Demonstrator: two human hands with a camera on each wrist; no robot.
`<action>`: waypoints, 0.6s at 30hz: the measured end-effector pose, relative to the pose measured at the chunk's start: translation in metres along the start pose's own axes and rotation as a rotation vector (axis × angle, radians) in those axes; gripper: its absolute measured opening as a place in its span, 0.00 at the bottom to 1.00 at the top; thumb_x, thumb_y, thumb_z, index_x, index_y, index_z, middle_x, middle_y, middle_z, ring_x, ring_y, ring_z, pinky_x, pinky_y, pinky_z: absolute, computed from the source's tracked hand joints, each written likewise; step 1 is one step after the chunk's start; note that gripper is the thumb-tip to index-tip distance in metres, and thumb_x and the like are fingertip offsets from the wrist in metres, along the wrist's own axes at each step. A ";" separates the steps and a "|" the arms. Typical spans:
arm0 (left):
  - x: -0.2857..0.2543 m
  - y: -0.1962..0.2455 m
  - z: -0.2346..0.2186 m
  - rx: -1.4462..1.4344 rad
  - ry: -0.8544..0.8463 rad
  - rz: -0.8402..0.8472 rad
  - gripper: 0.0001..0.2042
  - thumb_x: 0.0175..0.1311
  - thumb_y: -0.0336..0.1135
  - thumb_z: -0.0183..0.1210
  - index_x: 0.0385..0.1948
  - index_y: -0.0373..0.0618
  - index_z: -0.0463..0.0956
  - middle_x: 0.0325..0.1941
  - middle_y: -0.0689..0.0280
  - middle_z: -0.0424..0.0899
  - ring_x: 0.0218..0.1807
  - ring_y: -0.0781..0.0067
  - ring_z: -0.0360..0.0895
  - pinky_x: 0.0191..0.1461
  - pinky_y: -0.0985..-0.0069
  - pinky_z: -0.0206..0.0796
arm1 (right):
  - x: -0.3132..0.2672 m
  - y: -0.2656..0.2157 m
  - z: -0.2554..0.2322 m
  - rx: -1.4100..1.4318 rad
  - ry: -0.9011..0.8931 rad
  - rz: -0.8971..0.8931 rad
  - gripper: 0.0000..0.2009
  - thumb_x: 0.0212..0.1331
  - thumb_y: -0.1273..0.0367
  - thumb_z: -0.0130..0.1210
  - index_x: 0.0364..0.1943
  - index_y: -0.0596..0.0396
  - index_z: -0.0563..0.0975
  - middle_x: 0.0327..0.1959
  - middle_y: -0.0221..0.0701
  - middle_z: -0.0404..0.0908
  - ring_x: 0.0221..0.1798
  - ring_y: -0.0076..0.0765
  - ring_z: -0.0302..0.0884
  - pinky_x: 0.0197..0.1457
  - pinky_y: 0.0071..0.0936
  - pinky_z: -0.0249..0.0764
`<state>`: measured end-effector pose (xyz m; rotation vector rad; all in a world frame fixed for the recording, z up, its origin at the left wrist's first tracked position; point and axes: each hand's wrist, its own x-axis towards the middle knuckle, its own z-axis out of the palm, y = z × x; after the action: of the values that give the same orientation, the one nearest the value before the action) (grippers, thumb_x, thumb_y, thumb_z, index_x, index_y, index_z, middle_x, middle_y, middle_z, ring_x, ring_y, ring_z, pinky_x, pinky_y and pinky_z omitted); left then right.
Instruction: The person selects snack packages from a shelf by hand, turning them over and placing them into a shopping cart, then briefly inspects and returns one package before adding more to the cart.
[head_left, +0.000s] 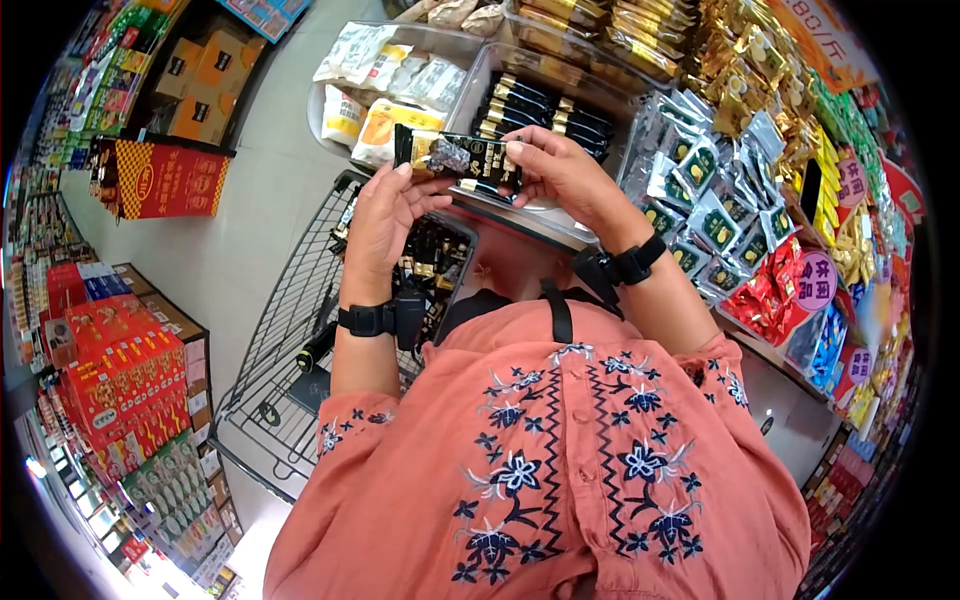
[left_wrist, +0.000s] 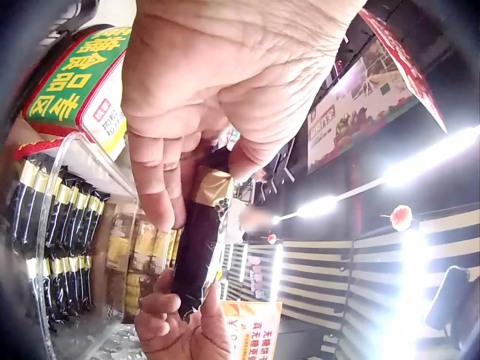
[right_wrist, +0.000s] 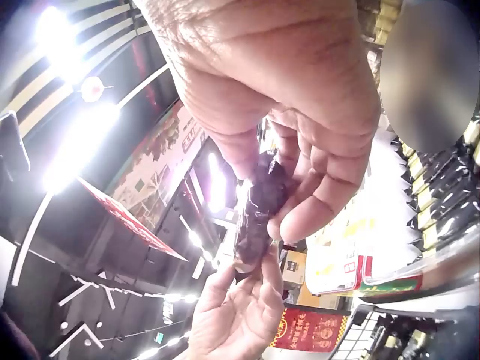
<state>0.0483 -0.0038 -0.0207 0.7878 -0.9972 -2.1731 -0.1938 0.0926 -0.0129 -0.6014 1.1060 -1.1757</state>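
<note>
A black and gold snack packet point(head_left: 465, 158) is held level between both hands, in front of the person's body. The left hand point(head_left: 385, 212) pinches its left end between thumb and fingers; in the left wrist view the gold band of the packet point(left_wrist: 201, 232) shows beside that thumb. At the opposite end the right hand point(head_left: 572, 178) grips with its thumb on the near face. Seen from the right wrist, the dark packet point(right_wrist: 259, 214) runs from one hand's fingers to the other's. Just behind it stands a clear bin point(head_left: 478, 85) of similar black and gold packets point(head_left: 515, 108).
A wire shopping cart point(head_left: 290, 310) stands at the lower left, with many small dark and gold packets point(head_left: 435, 260) inside. White and yellow bags point(head_left: 385, 75) fill a neighbouring bin. Silver packets point(head_left: 695, 190) are heaped at right. Red boxes point(head_left: 125, 360) are stacked across the aisle.
</note>
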 end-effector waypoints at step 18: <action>0.023 -0.009 0.009 0.123 -0.021 -0.074 0.16 0.76 0.39 0.52 0.57 0.37 0.70 0.50 0.59 0.83 0.47 0.63 0.85 0.45 0.70 0.82 | -0.010 0.001 -0.029 -0.054 0.094 0.003 0.20 0.68 0.56 0.59 0.51 0.57 0.75 0.38 0.25 0.76 0.32 0.22 0.80 0.34 0.20 0.81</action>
<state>0.0249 -0.0124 -0.0291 0.8730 -1.1384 -2.2036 -0.2194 0.1073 -0.0212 -0.5909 1.2209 -1.1841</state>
